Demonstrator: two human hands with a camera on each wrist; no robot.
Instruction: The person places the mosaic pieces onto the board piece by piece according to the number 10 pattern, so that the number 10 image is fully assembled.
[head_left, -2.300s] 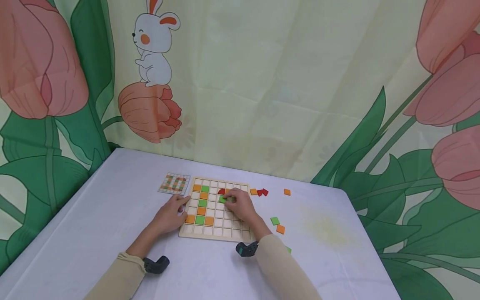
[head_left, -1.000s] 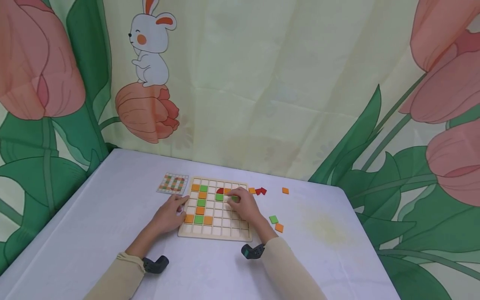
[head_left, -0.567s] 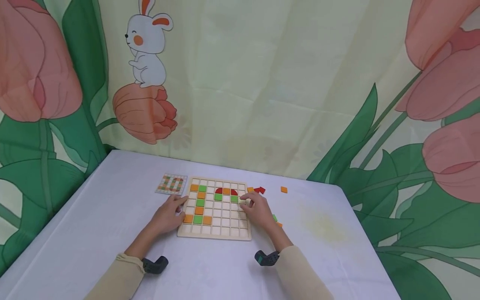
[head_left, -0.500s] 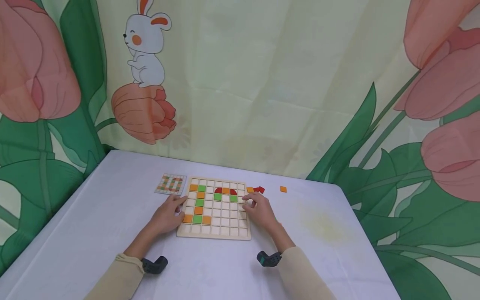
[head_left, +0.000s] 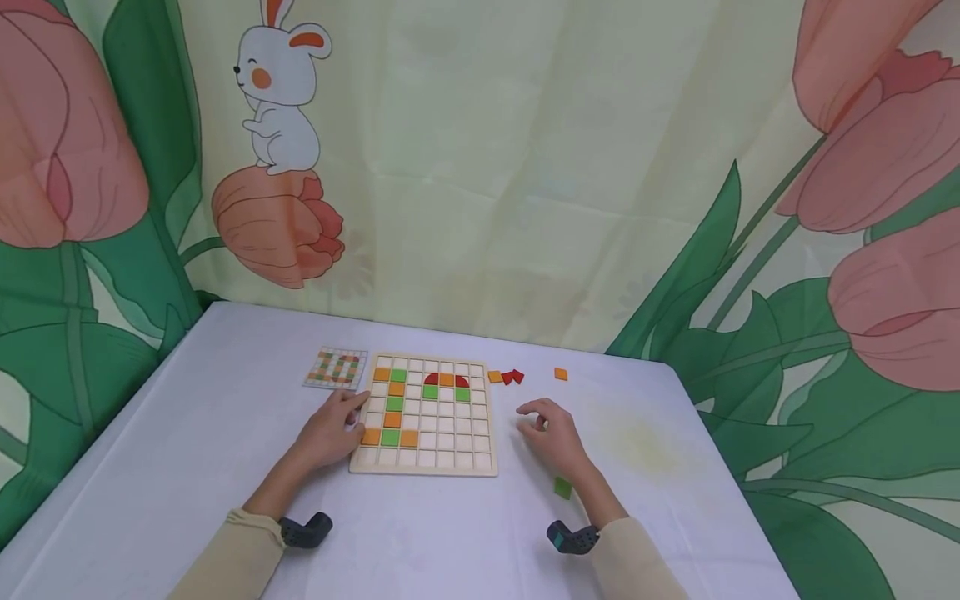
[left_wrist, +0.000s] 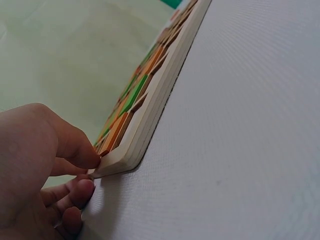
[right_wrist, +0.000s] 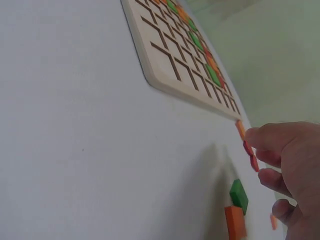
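A wooden grid board (head_left: 450, 474) lies on the white table, with orange, green and red pieces set in some of its squares. My left hand (head_left: 330, 429) rests at its left edge, thumb and index finger touching the rim; in the left wrist view the thumb (left_wrist: 82, 147) sits by an orange tile (left_wrist: 114, 134) near the corner. To the right of the board, over the table, is my right hand (head_left: 557, 437), fingers loosely bent and nothing between them. In the right wrist view, a green tile (right_wrist: 239, 195) and an orange tile (right_wrist: 234, 222) lie beneath it.
A printed pattern card (head_left: 336, 368) lies left of the board. An orange tile (head_left: 495, 377) and red pieces (head_left: 513, 377) sit off the board's upper right corner. Farther right is another orange tile (head_left: 561, 374). A green tile (head_left: 563, 488) lies near the right forearm.
My right hand has let go at the board and moved right and off it. A green tile and a red quarter-round piece now show where it was. The left hand stays at the board's edge.
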